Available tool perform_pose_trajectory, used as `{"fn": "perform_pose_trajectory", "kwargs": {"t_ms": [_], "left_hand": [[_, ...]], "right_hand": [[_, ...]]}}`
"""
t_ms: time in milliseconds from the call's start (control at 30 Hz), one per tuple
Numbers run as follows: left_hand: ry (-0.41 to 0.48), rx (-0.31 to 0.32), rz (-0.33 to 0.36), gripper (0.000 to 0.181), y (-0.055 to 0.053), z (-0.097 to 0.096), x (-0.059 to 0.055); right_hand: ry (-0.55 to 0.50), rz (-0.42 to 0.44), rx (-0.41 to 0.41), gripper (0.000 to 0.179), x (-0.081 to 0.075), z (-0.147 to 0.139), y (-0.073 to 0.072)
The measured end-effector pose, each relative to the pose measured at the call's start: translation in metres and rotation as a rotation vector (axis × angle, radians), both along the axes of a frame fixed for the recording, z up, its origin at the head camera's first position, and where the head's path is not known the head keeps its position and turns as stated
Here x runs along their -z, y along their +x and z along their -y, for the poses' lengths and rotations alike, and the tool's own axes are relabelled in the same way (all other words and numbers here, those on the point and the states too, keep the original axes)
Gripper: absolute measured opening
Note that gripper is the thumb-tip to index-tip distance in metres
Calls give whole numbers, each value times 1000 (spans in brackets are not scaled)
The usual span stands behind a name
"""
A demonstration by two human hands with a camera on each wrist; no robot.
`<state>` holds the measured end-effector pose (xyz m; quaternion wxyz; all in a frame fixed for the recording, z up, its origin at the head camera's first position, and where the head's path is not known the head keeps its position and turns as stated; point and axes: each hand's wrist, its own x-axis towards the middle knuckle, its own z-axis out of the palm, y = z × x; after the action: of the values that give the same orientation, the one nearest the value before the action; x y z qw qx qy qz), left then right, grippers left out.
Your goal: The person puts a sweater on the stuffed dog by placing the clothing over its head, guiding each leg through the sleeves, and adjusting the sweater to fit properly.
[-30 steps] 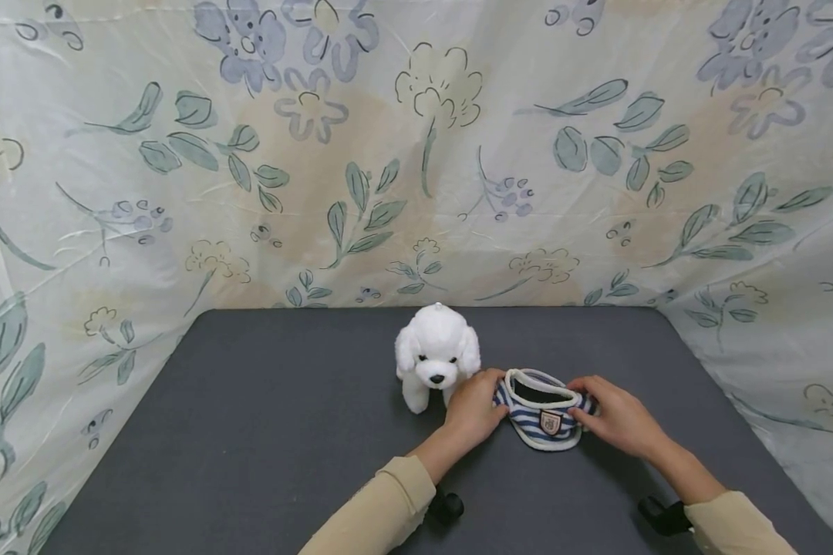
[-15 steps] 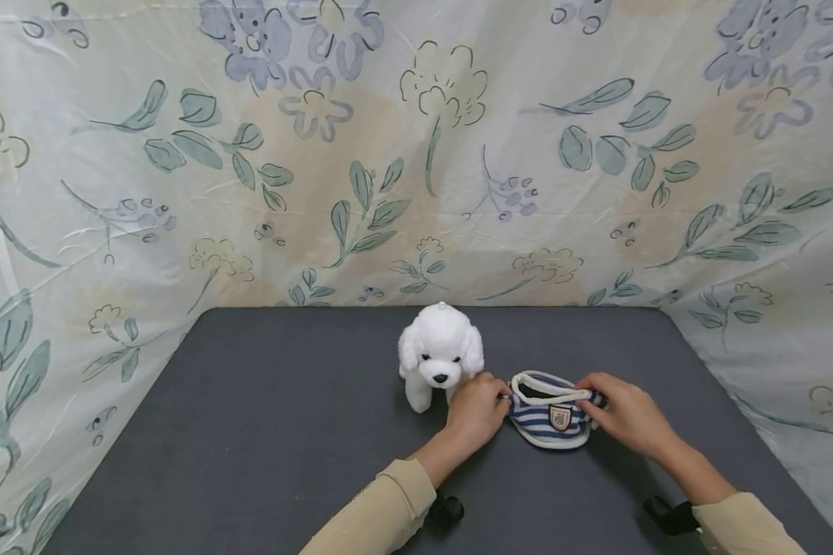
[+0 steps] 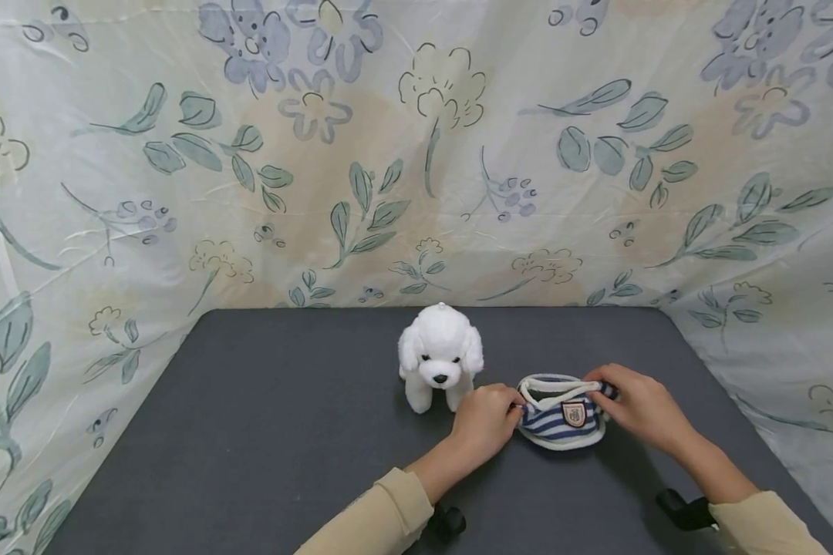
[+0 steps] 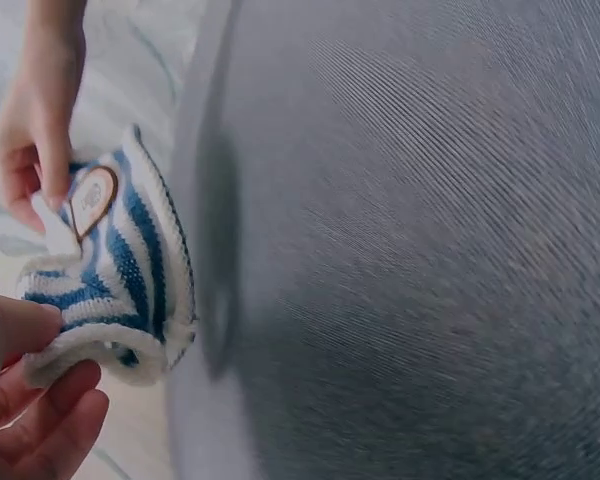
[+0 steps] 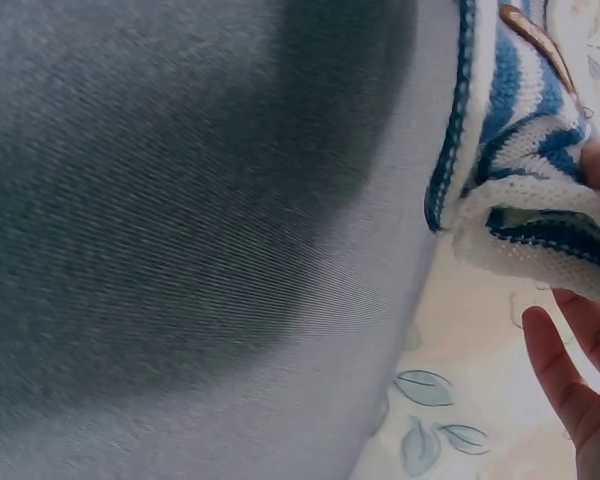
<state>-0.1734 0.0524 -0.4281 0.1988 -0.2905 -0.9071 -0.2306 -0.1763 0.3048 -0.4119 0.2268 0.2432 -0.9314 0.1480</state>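
Note:
Between my two hands hangs a small knitted pet sweater [image 3: 562, 426] with blue and white stripes, white trim and a shield-shaped badge [image 3: 574, 414]. My left hand [image 3: 484, 420] pinches its left side between thumb and fingers; the left wrist view shows the thumb on the striped knit [image 4: 130, 250]. At the opposite side, my right hand [image 3: 642, 405] pinches the upper edge near the neck opening. In the right wrist view some fingers [image 5: 555, 370] of that hand extend below the white trim. A white plush dog [image 3: 439, 356] stands just beyond my left hand, facing me.
A dark grey table [image 3: 284, 416] lies under everything. Behind and at both sides hangs a floral cloth [image 3: 361, 154]. Black straps [image 3: 683, 510] sit at the wrists, below the beige sleeves [image 3: 763, 528].
Both hands have shifted right with the sweater, the left one also slightly nearer to me. The neck opening looks narrower, its front edge drawn up at the right. The plush dog stays put.

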Motion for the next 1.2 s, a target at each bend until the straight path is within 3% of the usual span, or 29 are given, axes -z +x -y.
{"fn": "perform_pose_trajectory", "kwargs": {"t_ms": [333, 500, 767, 1200], "left_hand": [[38, 36, -122, 5, 10, 2, -26], [48, 49, -135, 7, 11, 7, -45], [96, 18, -143, 8, 5, 19, -73], [187, -15, -135, 10, -10, 45, -110]], "right_hand": [[22, -60, -8, 32, -26, 3, 0], [32, -102, -27, 36, -42, 3, 1], [57, -157, -72, 40, -65, 11, -3], [81, -223, -90, 38, -102, 36, -21]]}}
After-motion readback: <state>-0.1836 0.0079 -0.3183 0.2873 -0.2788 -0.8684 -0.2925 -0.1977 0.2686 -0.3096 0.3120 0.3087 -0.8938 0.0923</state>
